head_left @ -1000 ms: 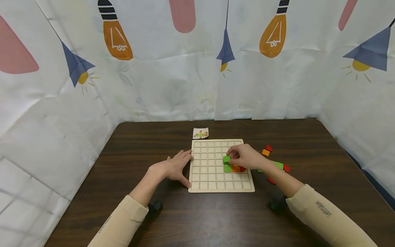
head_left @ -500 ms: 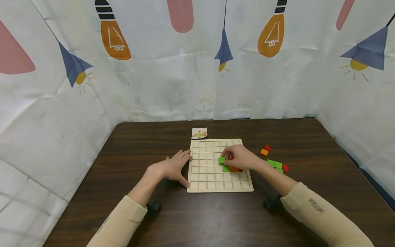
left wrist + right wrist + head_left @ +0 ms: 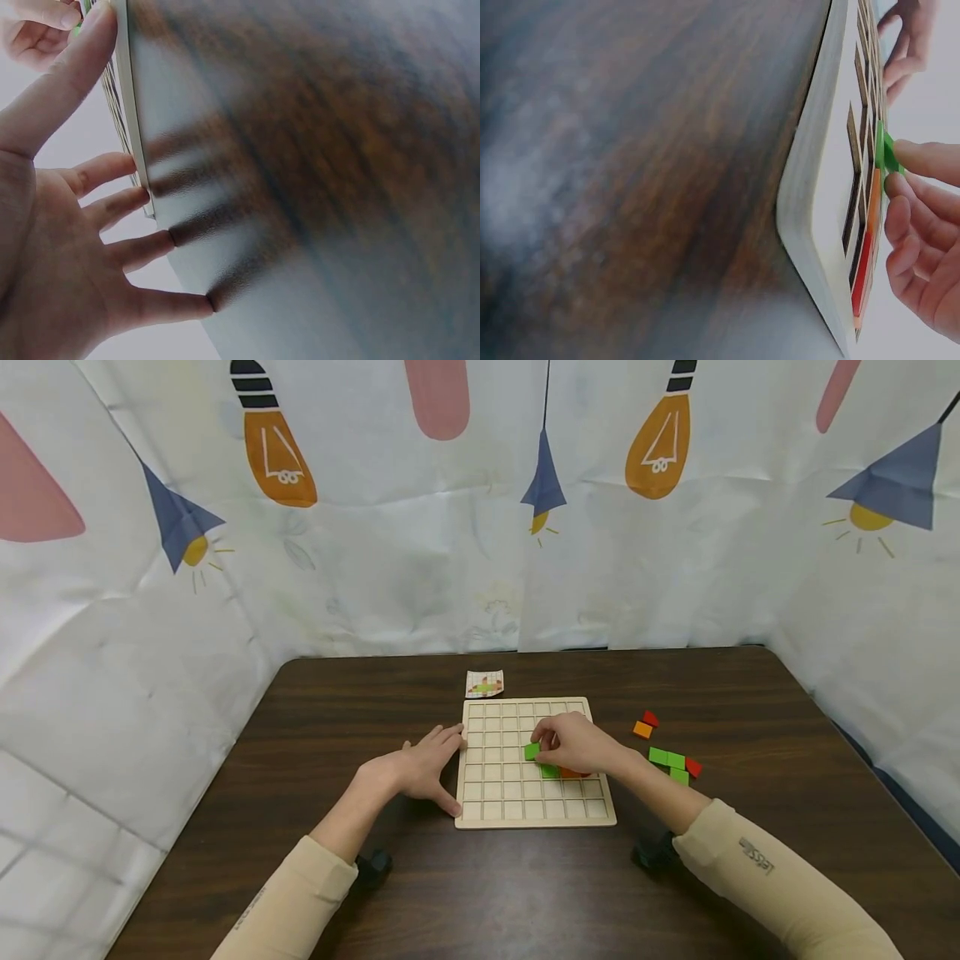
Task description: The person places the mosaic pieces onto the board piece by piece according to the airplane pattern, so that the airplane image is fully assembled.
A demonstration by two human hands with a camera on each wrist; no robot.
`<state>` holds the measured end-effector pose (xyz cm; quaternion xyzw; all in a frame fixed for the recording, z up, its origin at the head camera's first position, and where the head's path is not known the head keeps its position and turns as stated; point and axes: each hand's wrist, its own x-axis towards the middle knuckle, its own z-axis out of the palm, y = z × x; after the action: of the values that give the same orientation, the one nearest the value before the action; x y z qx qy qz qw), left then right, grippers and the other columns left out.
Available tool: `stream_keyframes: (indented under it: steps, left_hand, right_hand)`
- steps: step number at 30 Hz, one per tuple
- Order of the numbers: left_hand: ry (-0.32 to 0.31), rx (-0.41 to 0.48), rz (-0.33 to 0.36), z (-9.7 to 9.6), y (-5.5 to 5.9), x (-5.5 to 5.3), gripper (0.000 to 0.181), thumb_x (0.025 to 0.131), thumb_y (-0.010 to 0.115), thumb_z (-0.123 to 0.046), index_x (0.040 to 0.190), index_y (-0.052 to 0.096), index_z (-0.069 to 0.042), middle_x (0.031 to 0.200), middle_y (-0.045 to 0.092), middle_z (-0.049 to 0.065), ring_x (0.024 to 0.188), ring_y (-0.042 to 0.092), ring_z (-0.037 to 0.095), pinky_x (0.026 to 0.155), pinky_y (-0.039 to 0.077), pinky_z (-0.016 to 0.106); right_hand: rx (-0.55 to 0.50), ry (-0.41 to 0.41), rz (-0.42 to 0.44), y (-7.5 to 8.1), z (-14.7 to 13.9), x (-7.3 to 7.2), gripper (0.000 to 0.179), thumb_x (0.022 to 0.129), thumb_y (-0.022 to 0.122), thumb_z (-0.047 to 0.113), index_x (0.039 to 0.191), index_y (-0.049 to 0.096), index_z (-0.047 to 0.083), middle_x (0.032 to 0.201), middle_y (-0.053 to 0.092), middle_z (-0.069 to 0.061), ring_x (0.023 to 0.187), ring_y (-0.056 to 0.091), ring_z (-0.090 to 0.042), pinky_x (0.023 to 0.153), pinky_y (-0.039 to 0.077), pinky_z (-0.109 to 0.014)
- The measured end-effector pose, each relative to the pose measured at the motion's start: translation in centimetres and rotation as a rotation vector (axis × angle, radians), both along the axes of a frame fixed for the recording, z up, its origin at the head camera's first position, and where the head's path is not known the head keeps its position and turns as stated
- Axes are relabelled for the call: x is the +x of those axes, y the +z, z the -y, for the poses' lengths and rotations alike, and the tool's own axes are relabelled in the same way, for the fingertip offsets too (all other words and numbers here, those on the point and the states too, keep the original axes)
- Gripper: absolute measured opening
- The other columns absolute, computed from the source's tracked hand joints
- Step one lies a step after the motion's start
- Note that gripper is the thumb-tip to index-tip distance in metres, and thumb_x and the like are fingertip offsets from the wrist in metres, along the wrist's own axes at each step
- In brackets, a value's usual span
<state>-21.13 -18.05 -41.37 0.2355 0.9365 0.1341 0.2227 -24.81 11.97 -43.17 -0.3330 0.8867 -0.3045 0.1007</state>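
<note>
A pale wooden grid board [image 3: 495, 811] lies on the dark table. My right hand [image 3: 579, 743] pinches a small green square block [image 3: 532, 752] between thumb and fingertips, close over the board's middle cells. Below and right of it, a second green block [image 3: 550, 772] sits in a cell, followed by an orange block [image 3: 573, 772]. The right wrist view shows a red piece [image 3: 862, 277] at the end of that row. My left hand [image 3: 416, 770] is spread at the board's left edge, with thumb and fingertips against the rim in the left wrist view [image 3: 86, 247].
Right of the board lie loose pieces: an orange block [image 3: 642, 730], a red piece [image 3: 650, 718], several green blocks [image 3: 667, 758] and another red piece [image 3: 693, 767]. A small card with a coloured grid pattern [image 3: 484, 684] lies behind the board. A printed curtain [image 3: 390, 568] hangs beyond the table.
My right hand has moved left across the board with the green block. The loose green pieces at the right now show more fully. The left hand stays at the board's edge.
</note>
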Motion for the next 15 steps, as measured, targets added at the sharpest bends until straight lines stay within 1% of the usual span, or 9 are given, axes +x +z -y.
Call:
stream_keyframes:
  steps: [8,15]
  left_hand:
    - [-0.003,0.0,0.001,-0.01,0.1,-0.02,0.099,0.075,0.091,-0.049,0.15,0.041,-0.008,0.17,0.01,0.015,0.155,0.008,0.042,0.107,0.019,0.079]
    - [-0.003,0.003,0.003,-0.05,0.07,-0.01,0.099,0.075,0.091,-0.05,0.15,0.041,-0.008,0.17,0.011,0.015,0.155,0.007,0.042,0.107,0.02,0.079]
  right_hand:
    - [-0.003,0.023,-0.004,0.45,0.52,0.11,0.019,0.09,0.08,0.008,0.107,0.073,0.002,0.08,0.063,0.006,0.072,0.057,-0.009,0.071,0.05,-0.029]
    - [0.019,0.003,0.006,0.53,0.11,0.05,0.028,0.089,0.082,0.01,0.113,0.07,0.003,0.082,0.063,0.007,0.073,0.059,-0.009,0.073,0.052,-0.031]
